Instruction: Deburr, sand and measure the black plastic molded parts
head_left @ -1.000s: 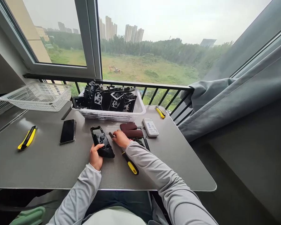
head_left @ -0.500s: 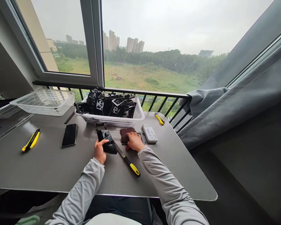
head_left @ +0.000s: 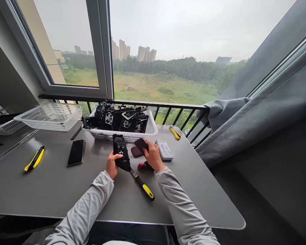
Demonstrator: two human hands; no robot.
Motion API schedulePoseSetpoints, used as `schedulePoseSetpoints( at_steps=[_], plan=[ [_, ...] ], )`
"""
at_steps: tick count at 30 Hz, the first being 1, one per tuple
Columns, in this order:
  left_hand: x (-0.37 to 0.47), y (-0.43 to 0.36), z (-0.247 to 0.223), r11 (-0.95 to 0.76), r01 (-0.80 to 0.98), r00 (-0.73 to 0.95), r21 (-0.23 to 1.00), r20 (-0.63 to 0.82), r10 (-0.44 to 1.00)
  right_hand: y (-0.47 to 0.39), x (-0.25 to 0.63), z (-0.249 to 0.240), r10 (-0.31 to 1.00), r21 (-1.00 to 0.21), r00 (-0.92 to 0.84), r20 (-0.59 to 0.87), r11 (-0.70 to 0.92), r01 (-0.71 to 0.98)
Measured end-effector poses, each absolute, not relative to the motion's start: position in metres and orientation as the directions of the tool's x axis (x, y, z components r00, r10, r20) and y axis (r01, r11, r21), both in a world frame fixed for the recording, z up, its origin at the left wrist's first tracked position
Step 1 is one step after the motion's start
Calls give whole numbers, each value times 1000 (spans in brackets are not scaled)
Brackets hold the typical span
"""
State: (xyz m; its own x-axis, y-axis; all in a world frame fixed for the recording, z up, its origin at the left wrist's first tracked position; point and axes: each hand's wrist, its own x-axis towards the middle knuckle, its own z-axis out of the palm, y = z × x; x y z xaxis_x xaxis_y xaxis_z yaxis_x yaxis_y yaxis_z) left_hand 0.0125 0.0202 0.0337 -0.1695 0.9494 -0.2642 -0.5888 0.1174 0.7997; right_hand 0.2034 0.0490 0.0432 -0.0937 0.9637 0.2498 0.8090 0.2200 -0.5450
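My left hand point(head_left: 112, 165) grips a black moulded plastic part point(head_left: 121, 154), its thumb across the face. My right hand point(head_left: 154, 155) pinches a dark brown sheet point(head_left: 141, 144) that looks like sandpaper, lifted and tilted above the table. Another dark brown piece point(head_left: 136, 152) lies just beneath it. Below my right palm is a small red and black item point(head_left: 142, 166), partly covered by the hand. A flat-bladed tool with a black and yellow handle point(head_left: 145, 188) rests between my hands, its blade mostly hidden behind the plastic part.
A white basket point(head_left: 153, 126) heaped with black plastic parts stands at the back. Left of it is another white basket point(head_left: 71, 125). A phone point(head_left: 76, 152), a yellow utility knife point(head_left: 35, 159), a second one point(head_left: 175, 133) and a white box point(head_left: 164, 149) lie on the grey table point(head_left: 193, 197).
My right hand has picked up a brown sheet and raised it from the table. My left hand has shifted slightly right and turned the plastic part more upright.
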Motion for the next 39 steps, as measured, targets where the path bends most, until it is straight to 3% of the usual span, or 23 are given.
schedulePoseSetpoints(
  at_steps=[2, 3, 5, 7, 9, 14, 19, 30, 39],
  plan=[
    [14, 18, 30, 101, -543, -175, 834, -230, 957, 41, 203, 40, 950, -839, 4, 313, 275, 470],
    [16, 16, 27, 95, -518, -174, 850, -214, 961, 36, 200, 37, 953, -918, 30, 302, 282, 279],
    [20, 12, 22, 74, -475, -180, 877, -179, 967, 25, 190, 28, 970, -968, 5, 244, 243, 58],
    [24, 7, 17, 50, -445, -195, 894, -152, 969, 15, 177, 17, 986, -989, -77, 150, 150, -13],
    [26, 4, 12, 31, -433, -200, 901, -130, 971, 8, 166, 7, 981, -992, -151, 122, 124, -1],
    [27, 1, 3, 29, -436, -176, 900, -116, 978, 3, 162, -1, 947, -944, -164, 276, 299, 141],
    [28, -2, 1, 54, -442, -171, 895, -143, 975, 0, 172, -3, 927, -903, -239, 290, 348, 252],
    [27, -2, 11, 112, -465, -167, 878, -211, 963, -6, 174, -3, 950, -961, -204, 236, 260, 96],
    [26, -2, 2, 73, -452, -136, 889, -150, 979, -7, 171, -3, 901, -877, -286, 326, 402, 263]
  ],
)
